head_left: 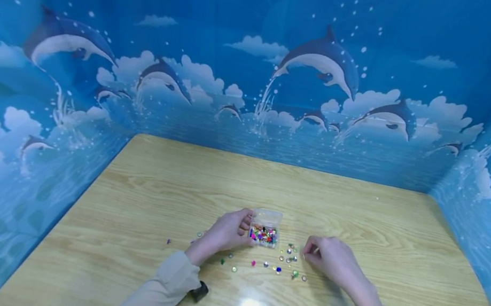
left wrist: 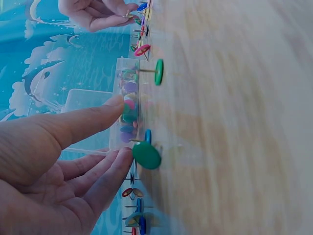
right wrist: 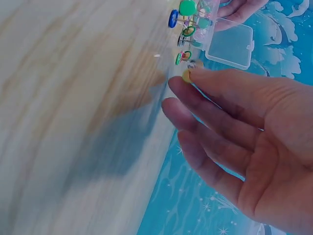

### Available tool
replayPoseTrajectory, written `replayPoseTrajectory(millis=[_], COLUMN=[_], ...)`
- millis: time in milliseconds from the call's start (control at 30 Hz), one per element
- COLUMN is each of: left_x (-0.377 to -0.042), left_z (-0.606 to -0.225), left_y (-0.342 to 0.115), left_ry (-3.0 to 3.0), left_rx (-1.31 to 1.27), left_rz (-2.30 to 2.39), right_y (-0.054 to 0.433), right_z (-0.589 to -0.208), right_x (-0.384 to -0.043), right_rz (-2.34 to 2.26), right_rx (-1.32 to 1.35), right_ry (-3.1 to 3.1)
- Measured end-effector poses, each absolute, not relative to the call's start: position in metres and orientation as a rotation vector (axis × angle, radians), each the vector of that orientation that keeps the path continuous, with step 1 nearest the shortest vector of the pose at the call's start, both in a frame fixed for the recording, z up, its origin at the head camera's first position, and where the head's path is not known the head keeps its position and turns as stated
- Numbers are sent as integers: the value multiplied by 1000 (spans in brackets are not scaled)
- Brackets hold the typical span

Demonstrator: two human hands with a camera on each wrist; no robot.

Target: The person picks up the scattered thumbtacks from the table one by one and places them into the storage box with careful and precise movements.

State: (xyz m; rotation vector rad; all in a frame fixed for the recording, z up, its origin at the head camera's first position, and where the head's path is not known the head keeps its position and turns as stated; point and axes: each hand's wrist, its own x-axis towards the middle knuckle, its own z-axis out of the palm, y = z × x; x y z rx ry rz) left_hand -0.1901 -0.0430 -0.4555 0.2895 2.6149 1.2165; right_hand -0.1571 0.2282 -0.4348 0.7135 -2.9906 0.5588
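Observation:
A small clear plastic box (head_left: 275, 244) full of colourful thumbtacks (head_left: 263, 234) stands on the table with its hinged lid (head_left: 267, 214) folded back. My left hand (head_left: 228, 230) grips the box from its left side, the thumb on the near wall and the fingers at the end. To the right, my right hand (head_left: 335, 261) is raised a little over the table. Its thumb and index finger pinch a yellow thumbtack (right wrist: 186, 76), while the other fingers are loosely bent. Several loose thumbtacks lie between this hand and the box, among them a blue one (head_left: 278, 270).
More thumbtacks are scattered before the box and left of it, such as a pink one (head_left: 253, 263) and a green one (left wrist: 146, 155). The wooden table (head_left: 164, 172) is bordered by a blue dolphin-print curtain (head_left: 218, 83) at the back and both sides.

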Motion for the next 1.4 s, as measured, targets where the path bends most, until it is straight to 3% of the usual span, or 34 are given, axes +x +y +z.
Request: replayPoseTrajectory(millis=[1067, 1400], left_x=[-191, -191], left_z=[-458, -457], left_y=[-45, -45], left_ry=[2623, 2616], left_rx=[324, 326], left_rz=[1208, 1223], right_y=[227, 196], right_z=[-438, -423], right_x=[-164, -178], right_rz=[572, 587], right_rx=[667, 631], right_ry=[-2987, -2908])
